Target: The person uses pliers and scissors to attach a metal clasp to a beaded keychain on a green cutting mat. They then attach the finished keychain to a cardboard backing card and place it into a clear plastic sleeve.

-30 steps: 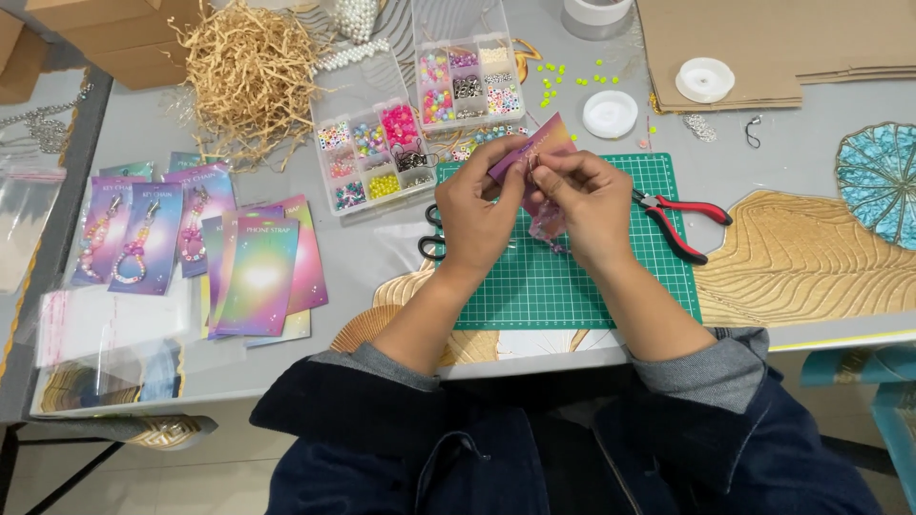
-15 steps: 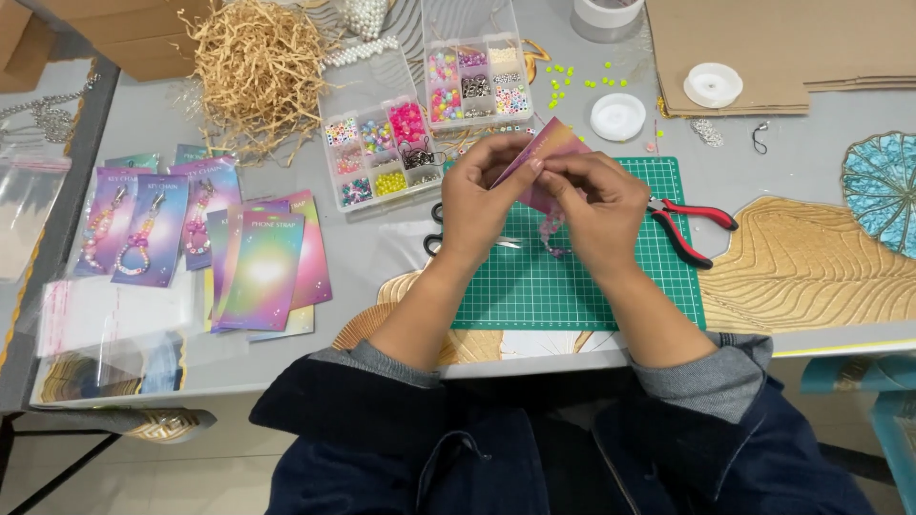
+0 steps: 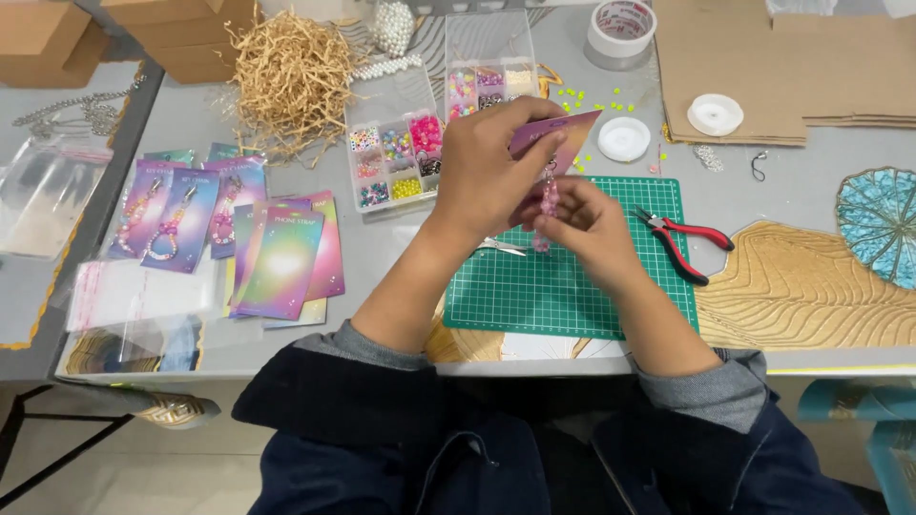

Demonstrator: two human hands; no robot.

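Note:
My left hand (image 3: 489, 162) grips a pink and purple backing card (image 3: 569, 135), held up over the green cutting mat (image 3: 572, 286). My right hand (image 3: 584, 224) sits just below the card and pinches a pink beaded strap (image 3: 548, 205) that hangs from it. Both hands are raised above the mat's upper part. Behind them stands a clear bead organiser box (image 3: 393, 153) with coloured beads in its compartments.
Red-handled pliers (image 3: 682, 240) lie at the mat's right edge. Several holographic cards (image 3: 286, 257) and packaged straps (image 3: 176, 215) lie at left, with clear bags (image 3: 43, 191). Paper shred (image 3: 291, 81), tape roll (image 3: 622, 29), cardboard (image 3: 735, 57) and white spools (image 3: 716, 114) sit at the back.
Both hands have lifted the card and strap higher and slightly left over the mat. The left hand now covers more of the card.

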